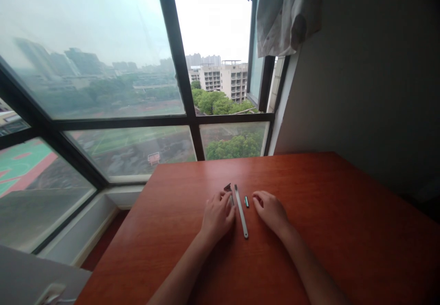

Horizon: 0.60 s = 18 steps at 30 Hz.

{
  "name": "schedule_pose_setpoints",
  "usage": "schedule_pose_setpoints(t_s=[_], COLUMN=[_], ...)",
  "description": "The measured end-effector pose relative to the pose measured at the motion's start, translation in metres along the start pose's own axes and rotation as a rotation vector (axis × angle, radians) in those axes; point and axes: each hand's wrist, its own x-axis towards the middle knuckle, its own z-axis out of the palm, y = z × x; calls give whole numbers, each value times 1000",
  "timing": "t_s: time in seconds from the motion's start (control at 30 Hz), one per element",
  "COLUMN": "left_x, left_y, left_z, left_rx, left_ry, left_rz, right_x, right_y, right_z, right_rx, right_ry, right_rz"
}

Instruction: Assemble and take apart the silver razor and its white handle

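As left hand [216,215] and right hand [270,211] rest, grey strip [241,212] lies between.

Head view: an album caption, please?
On a red-brown table by a window, left hand and right hand flank a slim grey strip.

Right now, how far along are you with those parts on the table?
Done: the bar, a dark piece and a small cap lie side by side on the table. In hand: nothing gripped; the left hand rests by the bar, the right hand by the cap. Left: none looks joined.
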Motion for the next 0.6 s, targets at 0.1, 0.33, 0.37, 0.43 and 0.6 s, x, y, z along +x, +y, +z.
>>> schedule_pose_setpoints(t_s=[0.1,0.33,0.37,0.43,0.6], left_x=[3,7,8,7,6], left_y=[-10,-29,-29,-28,-23], left_z=[0,6,6,6,3], left_rx=[-28,-20,-15,-4,25], left_ry=[5,-10,-9,-13,-27], left_rz=[-61,-111,-110,-104,-98], right_x=[2,3,3,2,3], right_y=[5,7,7,7,7], right_z=[-4,-2,-1,0,-1], right_rx=[-30,-74,-79,-82,-81], right_ry=[36,-38,-46,-53,-72], right_rz=[67,77,75,71,66])
